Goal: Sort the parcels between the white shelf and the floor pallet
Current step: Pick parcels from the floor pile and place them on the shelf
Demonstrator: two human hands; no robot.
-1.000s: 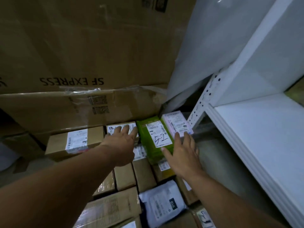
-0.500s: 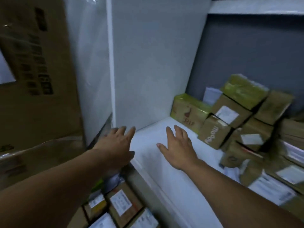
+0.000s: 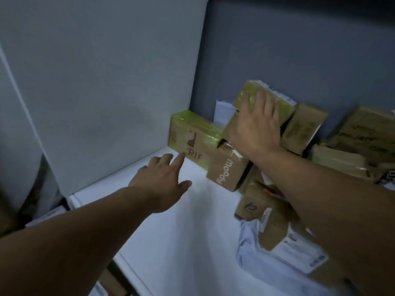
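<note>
Top of the heap at the rear of the white shelf [image 3: 181,231]: a parcel in yellow-green tape [image 3: 246,96], tilted, propped on brown boxes [image 3: 303,129] beneath. Flat on its upper face, the right hand [image 3: 256,127], fingers straight and spread, curled round nothing. Lower and to the left, the left hand [image 3: 160,180], above the bare board, fingers loosely extended, holding nothing, forefinger tip just beside a second yellow-taped box [image 3: 192,135] in the back left corner. Between the two hands, a brown box printed "Moody" [image 3: 226,169]; nearer, a box marked 12 [image 3: 250,207] and a pale plastic mailer [image 3: 248,242]. Behind, a grey wall [image 3: 299,50]; at left, the white side panel [image 3: 106,82]; below the shelf edge, more parcels [image 3: 111,283]
</note>
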